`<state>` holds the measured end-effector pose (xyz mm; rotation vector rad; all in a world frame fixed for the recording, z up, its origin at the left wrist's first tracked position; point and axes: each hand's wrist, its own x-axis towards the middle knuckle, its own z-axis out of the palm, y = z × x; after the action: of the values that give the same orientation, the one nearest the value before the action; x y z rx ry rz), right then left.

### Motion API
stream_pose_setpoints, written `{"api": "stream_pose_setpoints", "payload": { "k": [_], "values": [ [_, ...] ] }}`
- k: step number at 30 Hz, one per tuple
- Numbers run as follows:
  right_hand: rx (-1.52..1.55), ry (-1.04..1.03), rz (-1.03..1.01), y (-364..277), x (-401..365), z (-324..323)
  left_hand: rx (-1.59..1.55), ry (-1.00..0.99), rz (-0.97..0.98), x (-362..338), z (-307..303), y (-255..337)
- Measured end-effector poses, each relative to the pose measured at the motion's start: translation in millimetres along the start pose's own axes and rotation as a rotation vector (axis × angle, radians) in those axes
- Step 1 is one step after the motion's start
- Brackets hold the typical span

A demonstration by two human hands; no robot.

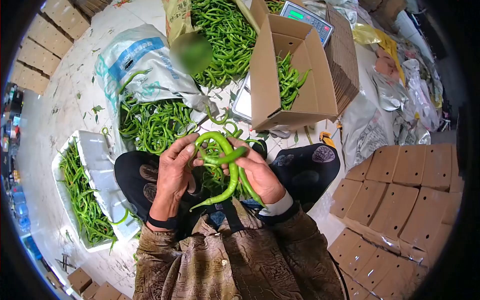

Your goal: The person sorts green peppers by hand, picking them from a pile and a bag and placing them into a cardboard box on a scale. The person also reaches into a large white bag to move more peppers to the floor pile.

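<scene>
Left hand (172, 167) and right hand (260, 175) are both closed on the peppers (231, 170), which are held between them, the long curved one lying from the left hand down toward the body.

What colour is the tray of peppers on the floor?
White; the foam-like rectangular tray shows best in the head view, lower left.

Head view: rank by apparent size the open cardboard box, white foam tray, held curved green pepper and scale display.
1. open cardboard box
2. white foam tray, close to the box; lens bending at the edge makes this unsure
3. curved green pepper, nearest the camera, so flattered
4. scale display
</scene>
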<state>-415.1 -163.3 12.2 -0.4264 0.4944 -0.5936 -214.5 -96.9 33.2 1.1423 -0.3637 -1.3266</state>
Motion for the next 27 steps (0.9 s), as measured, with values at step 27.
{"api": "stream_pose_setpoints", "payload": {
  "k": [27],
  "values": [
    [-0.215,0.079,-0.502,-142,9,14,0.174,-0.002,0.283,-22,3,86]
  ]
}}
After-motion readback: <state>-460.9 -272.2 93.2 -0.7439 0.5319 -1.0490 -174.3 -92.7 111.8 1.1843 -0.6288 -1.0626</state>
